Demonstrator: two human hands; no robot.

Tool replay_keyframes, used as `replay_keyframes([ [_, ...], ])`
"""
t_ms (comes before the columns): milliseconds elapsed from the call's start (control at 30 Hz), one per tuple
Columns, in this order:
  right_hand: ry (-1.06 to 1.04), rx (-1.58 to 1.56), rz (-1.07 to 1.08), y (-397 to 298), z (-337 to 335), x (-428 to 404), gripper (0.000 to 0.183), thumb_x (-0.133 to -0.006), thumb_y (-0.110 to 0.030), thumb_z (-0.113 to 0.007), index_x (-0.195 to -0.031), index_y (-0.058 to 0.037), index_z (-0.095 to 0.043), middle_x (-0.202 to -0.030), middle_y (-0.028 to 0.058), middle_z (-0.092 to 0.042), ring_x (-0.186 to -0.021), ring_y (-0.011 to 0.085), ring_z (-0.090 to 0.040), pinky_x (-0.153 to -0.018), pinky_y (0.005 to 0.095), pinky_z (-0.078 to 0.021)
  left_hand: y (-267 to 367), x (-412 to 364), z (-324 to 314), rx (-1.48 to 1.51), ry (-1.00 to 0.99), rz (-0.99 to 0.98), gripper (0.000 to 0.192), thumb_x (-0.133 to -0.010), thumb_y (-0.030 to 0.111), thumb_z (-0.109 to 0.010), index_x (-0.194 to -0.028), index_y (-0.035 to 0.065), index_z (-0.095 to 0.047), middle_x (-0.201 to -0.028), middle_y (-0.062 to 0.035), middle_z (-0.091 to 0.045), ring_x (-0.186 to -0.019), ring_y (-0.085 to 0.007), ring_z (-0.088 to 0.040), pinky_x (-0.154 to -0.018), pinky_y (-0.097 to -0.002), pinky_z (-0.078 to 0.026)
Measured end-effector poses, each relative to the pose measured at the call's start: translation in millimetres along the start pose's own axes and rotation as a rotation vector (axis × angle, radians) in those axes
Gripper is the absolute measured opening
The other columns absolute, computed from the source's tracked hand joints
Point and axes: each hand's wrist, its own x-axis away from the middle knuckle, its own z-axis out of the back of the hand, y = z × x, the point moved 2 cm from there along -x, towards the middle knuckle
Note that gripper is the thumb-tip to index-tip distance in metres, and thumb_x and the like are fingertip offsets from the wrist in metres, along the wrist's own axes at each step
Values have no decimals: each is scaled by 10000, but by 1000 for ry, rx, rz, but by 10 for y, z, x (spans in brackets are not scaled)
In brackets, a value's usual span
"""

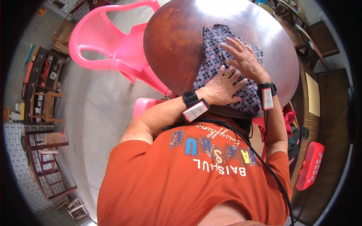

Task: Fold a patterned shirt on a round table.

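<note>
A dark blue and grey checked cloth (210, 56) with small red spots lies partly folded on a round brown table (169, 48). It looks like a garment, though its kind is unclear. My left hand (223, 87) rests palm down on the cloth's near part, fingers spread, a gold-coloured ring on one finger. Just beyond it, my right hand (243, 58) is over the far right part, fingers apart and slightly bent; whether it touches the fabric cannot be told. Neither hand grips anything. Each wrist wears a black strap with a small white tag bearing writing.
A pink plastic armchair (113, 48) stands against the table's left side. A black cable (271, 166) crosses my orange shirt (183, 183). On the right are a wooden surface (304, 130) and a red plastic object (310, 166). Shelves (45, 76) stand far left.
</note>
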Motion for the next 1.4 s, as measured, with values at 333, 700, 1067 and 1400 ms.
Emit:
replay_keyframes([
  [333,-272,150,165,-67,-447,-469,442,-877,-416,-480,-1314,-352,-484,-1508,-10,-247,-1407,225,-166,-1076,602,-188,-22,-3,10,190,131,-6,691,-755,401,-626,-1335,89,-416,-1355,-231,-327,-1317,-447,-207,-1063,-606,-148],
  [700,-252,101,-391,398,-798,-791,549,-904,-548,-362,-1407,-330,-342,-1504,80,-263,-1381,298,-246,-1067,595,-180,-110,68,-18,214,160,12,543,-789,412,-588,-1240,114,-535,-1378,-178,-324,-1338,-353,-220,-1080,-540,-178],
  [1067,-288,175,-749,1449,-802,-88,571,-948,-508,-307,-1382,-143,-374,-1451,160,-332,-1285,412,-348,-1064,441,-303,-1111,323,253,-13,-128,37,345,-934,302,-459,-1262,399,-494,-1441,-84,-357,-1374,-331,-245,-1093,-570,-168],
  [1400,-90,256,-809,737,-270,-1,730,-870,-609,-388,-1428,-142,-328,-1529,106,-181,-1420,261,-133,-1094,568,-122,-1395,48,186,331,104,305,405,-824,214,-613,-1219,159,-546,-1345,-83,-464,-1294,-257,-381,-1030,-497,-320],
])
